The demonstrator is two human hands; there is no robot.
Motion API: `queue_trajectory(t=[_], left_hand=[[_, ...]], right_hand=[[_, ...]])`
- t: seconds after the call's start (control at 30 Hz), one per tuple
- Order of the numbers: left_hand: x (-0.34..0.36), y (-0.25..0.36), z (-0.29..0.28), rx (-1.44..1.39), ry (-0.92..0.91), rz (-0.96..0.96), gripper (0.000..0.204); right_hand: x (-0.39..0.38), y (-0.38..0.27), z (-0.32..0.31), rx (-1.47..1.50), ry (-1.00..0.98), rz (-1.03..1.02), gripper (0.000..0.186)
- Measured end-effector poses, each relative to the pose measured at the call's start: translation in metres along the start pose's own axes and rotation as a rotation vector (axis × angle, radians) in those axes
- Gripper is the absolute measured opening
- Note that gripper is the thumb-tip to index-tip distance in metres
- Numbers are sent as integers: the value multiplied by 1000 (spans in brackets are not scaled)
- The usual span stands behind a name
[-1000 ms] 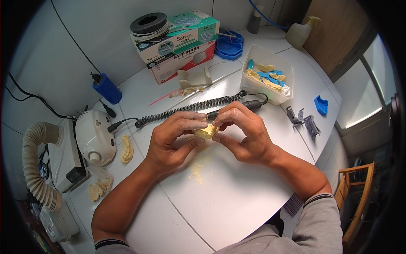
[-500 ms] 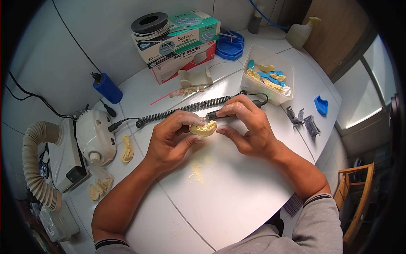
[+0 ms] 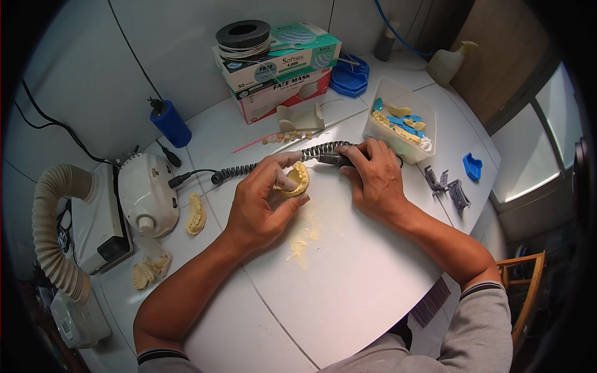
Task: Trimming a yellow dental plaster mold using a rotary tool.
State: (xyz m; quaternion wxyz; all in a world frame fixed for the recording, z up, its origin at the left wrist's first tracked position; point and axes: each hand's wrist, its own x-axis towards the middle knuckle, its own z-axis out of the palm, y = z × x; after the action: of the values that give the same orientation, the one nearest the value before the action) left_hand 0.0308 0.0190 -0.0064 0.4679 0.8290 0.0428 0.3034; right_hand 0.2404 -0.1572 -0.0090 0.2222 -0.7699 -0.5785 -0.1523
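Note:
My left hand (image 3: 264, 196) grips a pale yellow plaster dental cast (image 3: 301, 180), fingers and thumb closed around its curved arch. The cast is tilted, with its row of teeth toward the right. My right hand (image 3: 378, 180) is closed on a dark rotary handpiece (image 3: 333, 159), whose tip points left, near the cast's upper side. A black coiled cord (image 3: 323, 149) runs behind both hands. Yellow plaster dust (image 3: 301, 245) lies scattered on the white table below the cast. Whitish powder coats my fingers.
At left stand a white control unit (image 3: 148, 202), a ribbed suction hose (image 3: 46, 214) and another cast (image 3: 196, 214). Behind are stacked mask boxes (image 3: 283, 96) and a blue cylinder (image 3: 170, 124). A plastic tub of casts (image 3: 398, 146), grey articulator parts (image 3: 459, 194) and a blue mould (image 3: 472, 166) sit right.
The cast has been turned more upright in my left hand. My right hand has drawn back from it and lowered onto the handpiece. More dust shows on the table; the view has shifted slightly.

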Motion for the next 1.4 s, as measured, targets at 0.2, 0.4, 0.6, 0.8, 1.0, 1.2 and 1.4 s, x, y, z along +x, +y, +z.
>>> queue_trajectory(t=[0.2, 0.4, 0.6, 0.8, 1.0, 1.2, 1.4], left_hand=[[0, -1, 0, 16, -7, -42, 36], [2, 3, 0, 40, -10, -156, 50], [0, 2, 0, 106, 18, -139, 56], [0, -2, 1, 111, 14, -135, 55], [1, -2, 1, 95, 21, -136, 53], [1, 1, 0, 133, 10, -151, 53], [0, -2, 0, 119, 14, -150, 54]], right_hand=[[-2, -2, -11, 140, 41, 79, 34], [-7, 0, -21, 131, -2, -72, 27], [-8, -6, -21, 125, -19, -181, 27], [-8, -7, -24, 33, -88, -188, 34], [-7, -5, -18, -4, -70, -204, 34], [-7, -5, -18, -25, -80, -220, 32], [-6, -5, -18, -27, -78, -224, 33]])
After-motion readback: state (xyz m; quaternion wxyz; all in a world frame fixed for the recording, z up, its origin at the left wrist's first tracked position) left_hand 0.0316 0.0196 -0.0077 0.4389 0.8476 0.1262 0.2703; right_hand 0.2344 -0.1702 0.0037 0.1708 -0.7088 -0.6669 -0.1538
